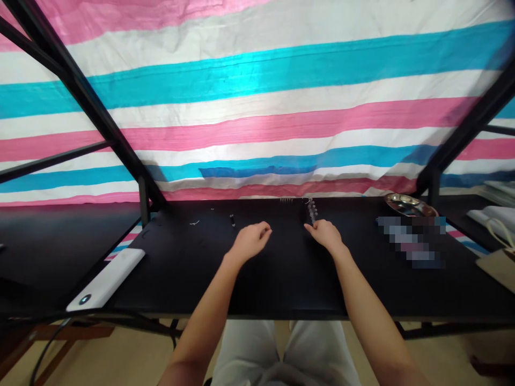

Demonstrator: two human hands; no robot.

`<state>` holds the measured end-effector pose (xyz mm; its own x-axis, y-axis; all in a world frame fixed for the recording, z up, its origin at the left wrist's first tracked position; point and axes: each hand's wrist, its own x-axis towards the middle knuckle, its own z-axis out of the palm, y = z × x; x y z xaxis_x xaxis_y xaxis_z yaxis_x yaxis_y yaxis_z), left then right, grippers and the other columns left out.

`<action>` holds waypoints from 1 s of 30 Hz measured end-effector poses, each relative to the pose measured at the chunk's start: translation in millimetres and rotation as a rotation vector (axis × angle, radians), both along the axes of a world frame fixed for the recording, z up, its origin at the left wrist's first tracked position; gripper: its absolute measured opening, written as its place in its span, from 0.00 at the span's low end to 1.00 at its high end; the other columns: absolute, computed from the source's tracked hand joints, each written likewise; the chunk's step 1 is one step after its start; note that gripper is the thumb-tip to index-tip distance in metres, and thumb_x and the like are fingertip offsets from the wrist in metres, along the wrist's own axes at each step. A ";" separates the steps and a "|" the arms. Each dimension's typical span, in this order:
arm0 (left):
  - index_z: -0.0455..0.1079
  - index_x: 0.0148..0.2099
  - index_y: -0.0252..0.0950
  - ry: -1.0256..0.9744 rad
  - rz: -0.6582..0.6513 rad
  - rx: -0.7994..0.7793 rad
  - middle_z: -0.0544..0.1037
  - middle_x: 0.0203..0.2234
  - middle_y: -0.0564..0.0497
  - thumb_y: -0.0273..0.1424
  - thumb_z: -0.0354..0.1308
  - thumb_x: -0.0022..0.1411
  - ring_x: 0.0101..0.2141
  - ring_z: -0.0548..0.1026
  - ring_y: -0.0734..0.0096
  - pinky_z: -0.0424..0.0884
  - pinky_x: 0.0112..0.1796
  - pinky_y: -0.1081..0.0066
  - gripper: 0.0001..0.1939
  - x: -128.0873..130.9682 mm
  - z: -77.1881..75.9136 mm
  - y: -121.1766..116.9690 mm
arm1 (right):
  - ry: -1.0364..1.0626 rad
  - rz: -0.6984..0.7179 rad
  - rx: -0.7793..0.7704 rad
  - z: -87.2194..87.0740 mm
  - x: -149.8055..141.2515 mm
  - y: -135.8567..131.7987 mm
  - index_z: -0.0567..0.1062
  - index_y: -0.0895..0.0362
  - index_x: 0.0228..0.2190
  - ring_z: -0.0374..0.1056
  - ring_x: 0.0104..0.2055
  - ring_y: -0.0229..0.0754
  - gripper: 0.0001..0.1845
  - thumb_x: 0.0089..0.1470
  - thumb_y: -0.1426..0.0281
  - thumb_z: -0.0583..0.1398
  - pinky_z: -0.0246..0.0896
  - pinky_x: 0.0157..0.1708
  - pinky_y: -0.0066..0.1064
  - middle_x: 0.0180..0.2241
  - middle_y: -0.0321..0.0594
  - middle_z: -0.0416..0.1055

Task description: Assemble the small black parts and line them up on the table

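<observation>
Both my hands rest on a black table [281,279]. My left hand [250,239] lies with its fingers curled in, and I cannot make out anything in it. My right hand [325,232] has its fingers pinched together at the near end of a short string of pale beads [311,210], which runs away from me on the tabletop. A row of tiny beads [285,200] lies at the table's far edge, just beyond both hands.
A small dark piece [232,220] and a bit of white thread [195,222] lie left of my hands. A metal dish [408,204] stands at the far right. A white power bank [107,279] sits at the left edge. Black frame bars and a striped cloth rise behind.
</observation>
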<state>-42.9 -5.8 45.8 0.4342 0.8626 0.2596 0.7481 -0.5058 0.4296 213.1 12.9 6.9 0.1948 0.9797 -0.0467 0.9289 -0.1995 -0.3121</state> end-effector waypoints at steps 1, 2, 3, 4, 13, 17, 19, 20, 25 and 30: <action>0.68 0.39 0.41 -0.004 0.069 0.004 0.74 0.25 0.53 0.36 0.48 0.60 0.27 0.72 0.71 0.60 0.27 0.75 0.10 -10.5 7.6 4.0 | -0.004 0.015 0.021 -0.1 -0.6 -0.2 0.74 0.58 0.22 0.70 0.34 0.47 0.24 0.53 0.53 0.50 0.56 0.29 0.30 0.27 0.47 0.72; 0.68 0.41 0.41 0.010 0.139 0.007 0.75 0.25 0.53 0.37 0.49 0.59 0.27 0.72 0.69 0.60 0.27 0.74 0.11 -21.8 14.3 8.6 | -0.007 0.028 0.044 -0.4 -1.2 -0.3 0.73 0.57 0.22 0.70 0.33 0.47 0.23 0.53 0.54 0.50 0.55 0.28 0.30 0.26 0.47 0.72; 0.67 0.42 0.41 0.043 0.211 0.009 0.75 0.26 0.52 0.38 0.49 0.59 0.28 0.72 0.68 0.60 0.28 0.74 0.12 -33.4 20.0 13.7 | -0.007 0.041 0.067 -0.7 -1.9 -0.5 0.73 0.57 0.21 0.70 0.32 0.46 0.23 0.53 0.54 0.50 0.55 0.27 0.29 0.25 0.46 0.71; 0.67 0.44 0.41 0.078 0.275 -0.002 0.75 0.26 0.52 0.39 0.49 0.59 0.29 0.73 0.67 0.61 0.28 0.73 0.13 -44.8 24.2 19.2 | -0.006 0.054 0.089 -1.0 -2.6 -0.7 0.73 0.56 0.21 0.69 0.31 0.46 0.22 0.54 0.55 0.51 0.54 0.27 0.29 0.24 0.45 0.71; 0.58 0.54 0.40 0.284 0.384 -0.130 0.76 0.33 0.47 0.39 0.56 0.54 0.35 0.73 0.62 0.63 0.33 0.71 0.26 -83.6 6.6 62.1 | 0.009 0.144 0.165 -2.5 -10.3 -2.6 0.71 0.56 0.20 0.66 0.26 0.41 0.21 0.54 0.56 0.51 0.48 0.24 0.27 0.21 0.41 0.69; 0.62 0.51 0.39 0.230 0.372 -0.140 0.76 0.33 0.47 0.39 0.56 0.54 0.34 0.73 0.62 0.64 0.32 0.71 0.23 -79.1 -8.1 72.5 | 0.014 0.150 0.183 -4.6 -10.1 -2.3 0.71 0.56 0.20 0.65 0.25 0.40 0.21 0.54 0.56 0.50 0.47 0.24 0.27 0.21 0.40 0.69; 0.67 0.42 0.38 0.174 0.376 -0.151 0.76 0.30 0.47 0.35 0.56 0.53 0.31 0.74 0.65 0.64 0.31 0.71 0.13 -76.6 -13.8 74.9 | 0.016 0.161 0.192 -5.0 -9.7 -2.2 0.70 0.55 0.20 0.65 0.25 0.39 0.21 0.55 0.56 0.50 0.47 0.24 0.26 0.21 0.40 0.69; 0.68 0.37 0.37 0.117 0.368 -0.166 0.76 0.28 0.48 0.33 0.56 0.53 0.28 0.73 0.67 0.64 0.29 0.72 0.08 -74.7 -15.7 74.8 | 0.015 0.165 0.199 -4.9 -9.6 -2.3 0.70 0.55 0.20 0.65 0.25 0.39 0.21 0.55 0.56 0.50 0.47 0.24 0.26 0.21 0.40 0.69; 0.67 0.32 0.34 -0.462 0.199 -0.271 0.76 0.25 0.49 0.37 0.57 0.52 0.14 0.66 0.80 0.62 0.19 0.76 0.10 -51.4 -11.0 59.4 | 0.065 0.225 0.275 -1.8 -12.4 -4.8 0.69 0.56 0.18 0.62 0.22 0.37 0.22 0.55 0.57 0.50 0.47 0.24 0.26 0.18 0.37 0.66; 0.65 0.34 0.33 -0.830 0.067 -0.386 0.77 0.28 0.46 0.42 0.58 0.51 0.13 0.64 0.83 0.56 0.14 0.79 0.16 -12.0 -8.0 37.1 | 0.229 0.378 0.402 -1.0 -28.4 -10.6 0.69 0.56 0.19 0.59 0.21 0.35 0.22 0.56 0.56 0.48 0.52 0.25 0.26 0.18 0.35 0.64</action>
<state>-54.9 31.4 37.8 0.1830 0.9710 0.1539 0.1469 -0.1818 0.9723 184.7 2.3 5.9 -0.1419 0.9287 0.3427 0.8127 0.3070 -0.4953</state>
